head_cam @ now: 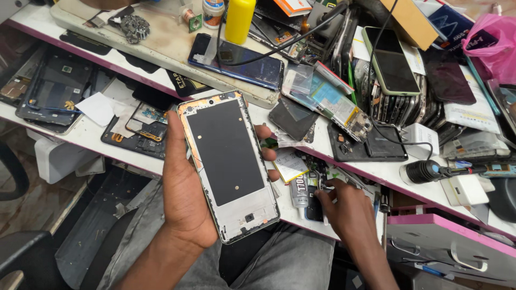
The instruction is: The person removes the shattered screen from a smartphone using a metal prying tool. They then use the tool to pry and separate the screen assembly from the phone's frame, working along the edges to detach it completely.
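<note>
— What is the left hand doing?

— It is holding a phone frame. The fingers are wrapping round it, thumb on the left edge and fingertips peeking out on the right edge. The frame is tilting a bit, with its dark back plate facing up, near the person and over the lap.

— And the right hand?

— It is reaching down to the near edge of the white bench. Its fingers are pinching together by a small glue tube lying there. I cannot tell if they are really gripping anything.

— What is lying around?

— Lots of phone bits! A yellow bottle is standing far back. A dark phone is lying just in front of it, and a green phone is resting far to the right. A black tool is sitting right of the hand. A pink bag is poking in at the far right corner.
</note>
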